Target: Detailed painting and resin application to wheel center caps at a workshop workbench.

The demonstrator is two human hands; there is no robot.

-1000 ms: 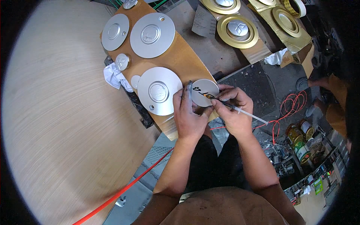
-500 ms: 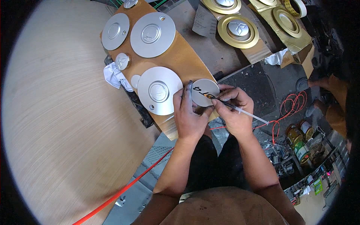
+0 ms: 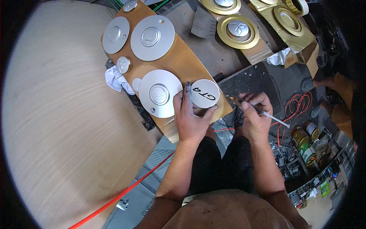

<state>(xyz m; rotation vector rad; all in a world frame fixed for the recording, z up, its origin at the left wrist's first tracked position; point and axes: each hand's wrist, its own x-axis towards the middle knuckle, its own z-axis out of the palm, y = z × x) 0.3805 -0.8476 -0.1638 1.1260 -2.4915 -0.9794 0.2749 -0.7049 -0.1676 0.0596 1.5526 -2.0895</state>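
A small pale disc [image 3: 201, 100] with black lettering on its face lies at the near right corner of a brown board. My left hand [image 3: 193, 121] grips its left and near edges, between a darkly stained finger and the thumb. Off the board to the right, my right hand [image 3: 259, 118] is closed around a thin syringe [image 3: 281, 121]. The white plunger sticks out to the right, and an orange spot shows near the tip on the left. Just left of my left hand is a larger silver disc [image 3: 171, 78] with a raised centre and a small hole.
More silver discs [image 3: 166, 47] and a small round cap [image 3: 122, 65] sit farther up the board [image 3: 190, 63]. Gold rings [image 3: 251, 38] and a tape roll [image 3: 304, 7] are at the far right. A red hose [image 3: 114, 198] crosses the lower left. Paint cans [image 3: 306, 152] stand at right.
My right hand has drawn the syringe away from the disc, to the right. The lettering is now uncovered. My left hand keeps its hold.
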